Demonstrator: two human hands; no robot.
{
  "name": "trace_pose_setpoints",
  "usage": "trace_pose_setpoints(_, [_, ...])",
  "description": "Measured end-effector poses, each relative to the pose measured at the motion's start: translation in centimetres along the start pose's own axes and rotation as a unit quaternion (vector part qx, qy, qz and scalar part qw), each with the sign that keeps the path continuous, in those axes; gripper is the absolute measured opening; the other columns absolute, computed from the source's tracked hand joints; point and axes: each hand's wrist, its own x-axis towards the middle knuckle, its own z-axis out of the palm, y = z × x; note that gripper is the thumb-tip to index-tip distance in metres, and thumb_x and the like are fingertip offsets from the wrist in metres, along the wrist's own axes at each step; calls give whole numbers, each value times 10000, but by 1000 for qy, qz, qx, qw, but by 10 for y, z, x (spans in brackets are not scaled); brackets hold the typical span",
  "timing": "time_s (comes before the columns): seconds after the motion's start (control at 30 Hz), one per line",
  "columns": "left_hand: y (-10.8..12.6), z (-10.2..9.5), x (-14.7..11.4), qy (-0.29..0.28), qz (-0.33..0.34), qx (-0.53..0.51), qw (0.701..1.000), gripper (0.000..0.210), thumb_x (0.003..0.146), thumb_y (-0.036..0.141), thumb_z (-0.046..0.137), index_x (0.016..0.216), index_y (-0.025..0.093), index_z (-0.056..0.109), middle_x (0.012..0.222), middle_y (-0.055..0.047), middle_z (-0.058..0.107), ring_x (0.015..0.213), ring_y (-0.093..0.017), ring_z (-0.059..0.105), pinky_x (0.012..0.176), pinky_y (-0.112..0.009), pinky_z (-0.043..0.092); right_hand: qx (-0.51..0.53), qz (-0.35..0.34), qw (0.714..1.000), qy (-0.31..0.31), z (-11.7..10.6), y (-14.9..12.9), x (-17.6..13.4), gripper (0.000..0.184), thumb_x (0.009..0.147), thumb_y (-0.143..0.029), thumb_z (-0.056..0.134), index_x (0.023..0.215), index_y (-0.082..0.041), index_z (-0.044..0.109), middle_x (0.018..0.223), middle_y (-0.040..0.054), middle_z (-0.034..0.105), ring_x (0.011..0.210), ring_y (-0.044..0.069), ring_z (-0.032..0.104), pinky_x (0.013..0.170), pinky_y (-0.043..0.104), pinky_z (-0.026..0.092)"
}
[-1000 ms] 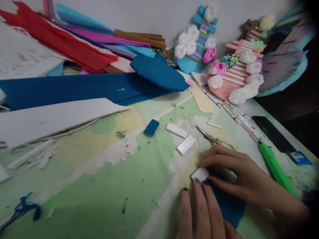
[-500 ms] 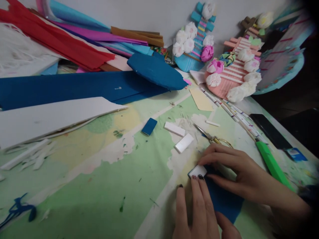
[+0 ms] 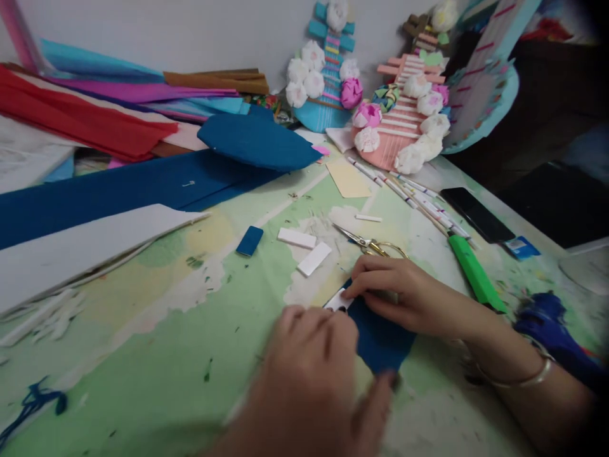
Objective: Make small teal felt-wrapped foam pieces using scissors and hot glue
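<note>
A small white foam strip lies on a sheet of dark blue paper on the table. The fingers of my right hand are pinched together at the strip's upper right end, while its wrist rests over the table. My left hand, blurred, reaches in from below with bent fingers at the strip's near side and its thumb spread apart over the paper. Part of the strip is hidden by my fingers. Two more white strips and a blue-covered piece lie farther off. Gold-handled scissors lie just beyond my right hand.
A green cutter, a phone and a blue glue gun lie to the right. Guitar-shaped flower decorations stand at the back. Folded coloured papers and a white foam sheet fill the left.
The view has shifted right. My left hand has gone from fingers flat on the white foam strip to bent knuckles, thumb apart; my right hand's fingertips have moved onto the strip's end.
</note>
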Motion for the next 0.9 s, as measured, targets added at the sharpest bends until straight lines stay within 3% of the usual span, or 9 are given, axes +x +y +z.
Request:
trace_pose_setpoints(0.07, [-9,-12,11,-51,-72,-57,994,172,878,211,420,722,182,488,679,-46,594,670,-195,584,616,-340,462,-12,-3,1000,2,0,0,-1,291,838,-27,483,1016,-184,652,946,59,568,838,142,553,747,262,429])
trace_pose_setpoints(0.2, [-17,-20,20,-70,-219,-179,956,155,891,272,467,755,200,479,684,-4,571,678,-156,588,579,-260,444,-26,-16,1000,4,2,2,-3,277,844,-40,480,1003,-188,650,934,61,575,822,153,549,742,277,421])
trace_pose_setpoints(0.33, [-17,-19,21,-70,-271,-250,927,95,905,288,452,845,215,463,758,-6,603,753,-159,619,616,-247,457,-27,-35,999,14,3,4,-3,274,821,-30,493,990,-186,642,927,54,585,820,154,553,746,278,412])
trace_pose_setpoints(0.47, [-20,-20,18,-124,-229,-203,944,54,872,184,452,905,225,464,913,-39,608,865,-178,626,678,-268,468,-34,-40,998,23,4,4,-2,252,817,-43,503,983,-184,630,905,47,597,820,163,555,742,285,409])
trace_pose_setpoints(0.63, [-18,-24,17,-151,-93,-9,984,187,815,69,395,899,210,485,911,-61,581,924,-222,556,787,-365,433,-31,-56,997,32,4,6,-3,262,814,-40,501,976,-183,649,907,57,607,836,173,569,753,294,423])
trace_pose_setpoints(0.77, [-8,-27,19,-177,-20,111,978,235,761,21,405,898,196,481,897,-65,594,932,-244,525,825,-414,373,-47,-58,997,34,5,4,-5,351,802,1,457,980,-187,695,890,63,598,830,171,577,763,292,433])
trace_pose_setpoints(0.9, [-3,-26,20,-182,-5,150,972,251,736,16,420,903,183,504,895,-69,602,909,-244,530,854,-428,353,-74,-50,996,30,6,-3,-5,414,760,29,450,986,-189,721,857,71,599,815,175,579,753,280,434])
